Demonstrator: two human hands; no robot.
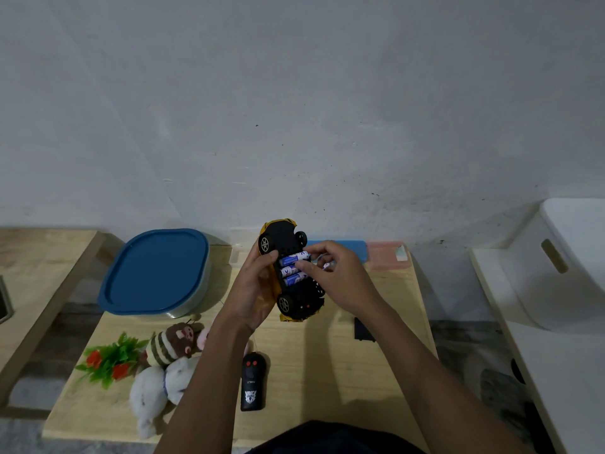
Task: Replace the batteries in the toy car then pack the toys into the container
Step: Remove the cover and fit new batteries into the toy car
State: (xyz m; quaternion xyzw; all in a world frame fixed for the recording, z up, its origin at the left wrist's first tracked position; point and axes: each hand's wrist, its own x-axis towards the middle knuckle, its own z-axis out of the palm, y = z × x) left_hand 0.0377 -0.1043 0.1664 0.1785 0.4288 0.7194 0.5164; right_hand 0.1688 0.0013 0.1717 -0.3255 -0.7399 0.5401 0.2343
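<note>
My left hand grips a yellow toy car held upside down above the wooden table, its black underside facing me. The battery bay is open and shows three blue batteries side by side. My right hand rests its fingertips on the batteries' right ends and pinches another small battery. A black battery cover lies on the table to the right. The container with a blue lid stands closed at the back left.
A black remote control lies near the table's front. Left of it sit a striped brown plush, a white plush and a green plastic plant with red flowers. Blue and pink boxes stand at the back right. White furniture is on the right.
</note>
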